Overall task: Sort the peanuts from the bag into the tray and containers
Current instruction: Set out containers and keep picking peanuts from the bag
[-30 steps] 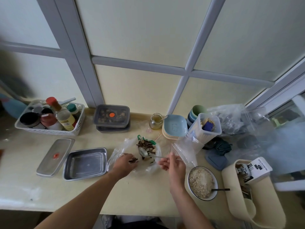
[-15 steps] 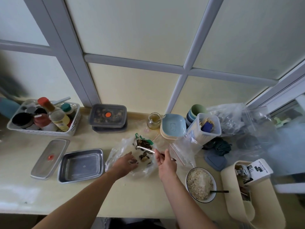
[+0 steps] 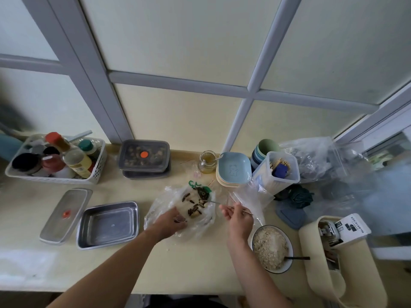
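change noted: the spoon (image 3: 204,194) bowl, a second ago over the middle of the bag (image 3: 160,205), now sits at the bag's upper end, close by the green clip. the right hand (image 3: 236,217), centre of the frame, pinches the spoon's thin handle. the left hand (image 3: 170,221) remains on the bag's lower left, fingers curled on the plastic and holding it down; a small dark item at its fingertips is too small to identify. peanuts (image 3: 194,210) lie loose in the opened bag, between the two hands. the steel tray (image 3: 106,225), left of the bag on the bench (image 3: 195,267), shows no peanuts; its lid (image 3: 63,215) lies just beside it. the stacked containers (image 3: 144,155), upper left of the bag, are lidded. judgement: scooping is in hand, no transfer is made yet, and sorting stands near its start.
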Demonstrator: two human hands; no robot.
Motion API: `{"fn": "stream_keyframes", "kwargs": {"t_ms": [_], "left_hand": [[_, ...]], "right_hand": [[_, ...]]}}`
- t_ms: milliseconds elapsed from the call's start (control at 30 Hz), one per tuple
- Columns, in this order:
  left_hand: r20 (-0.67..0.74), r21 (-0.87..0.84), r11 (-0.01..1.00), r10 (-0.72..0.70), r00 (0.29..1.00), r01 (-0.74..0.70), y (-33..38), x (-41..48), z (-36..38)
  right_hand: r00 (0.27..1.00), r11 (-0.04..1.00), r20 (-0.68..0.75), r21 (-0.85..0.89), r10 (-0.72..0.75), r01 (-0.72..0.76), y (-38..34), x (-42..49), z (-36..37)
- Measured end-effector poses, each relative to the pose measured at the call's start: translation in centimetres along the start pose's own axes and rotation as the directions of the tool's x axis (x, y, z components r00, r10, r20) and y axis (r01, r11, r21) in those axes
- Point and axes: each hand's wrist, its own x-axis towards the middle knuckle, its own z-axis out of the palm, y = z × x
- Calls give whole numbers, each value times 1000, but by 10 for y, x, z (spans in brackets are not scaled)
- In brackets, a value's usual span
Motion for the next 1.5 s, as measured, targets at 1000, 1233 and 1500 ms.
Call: {"fn": "stream_keyframes", "kwargs": {"t_ms": [1000, 1233, 1500], "left_hand": [[-217, -199, 969, 104, 971, -148, 34, -23, 8], [-235, -276, 940, 135, 963, -199, 35, -21, 4], [-274, -239, 948, 143, 951, -211, 35, -20, 0]], "right_hand": [[545, 481, 743, -341, -389, 808, -40, -90, -39], [371, 269, 846, -282, -382, 921, -43, -95, -46], [301, 223, 901, -238, -313, 945, -49, -94, -48]]}}
